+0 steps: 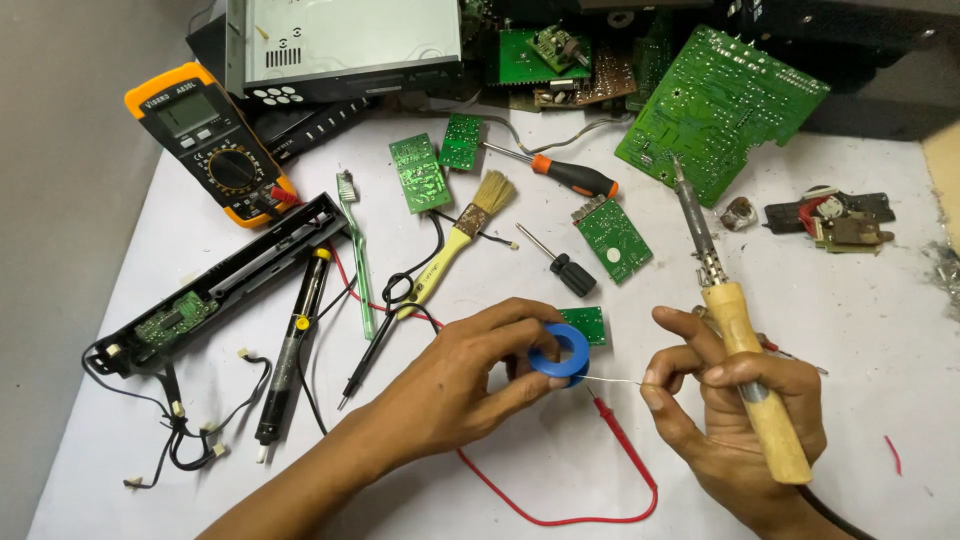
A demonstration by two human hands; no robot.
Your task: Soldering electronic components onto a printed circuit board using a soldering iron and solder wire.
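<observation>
Left hand (455, 385): fingers pinching blue solder spool (561, 353). Right hand (745, 415): fingers wrapped around wooden-handled soldering iron (735, 330), fingertips nipping solder wire (612, 380) stretched from spool. Small green board (585, 324) just beyond spool on white worktop (880, 320).

i'm at an electronics repair bench: a white work surface (880, 300) strewn with green circuit boards (718, 110), a yellow multimeter (212, 142) with red and black probe leads, a wooden-handled soldering iron (745, 360), a desoldering pump (290, 350), screwdrivers (560, 172), a cleaning brush (455, 245) and opened device casings (345, 40).
</observation>
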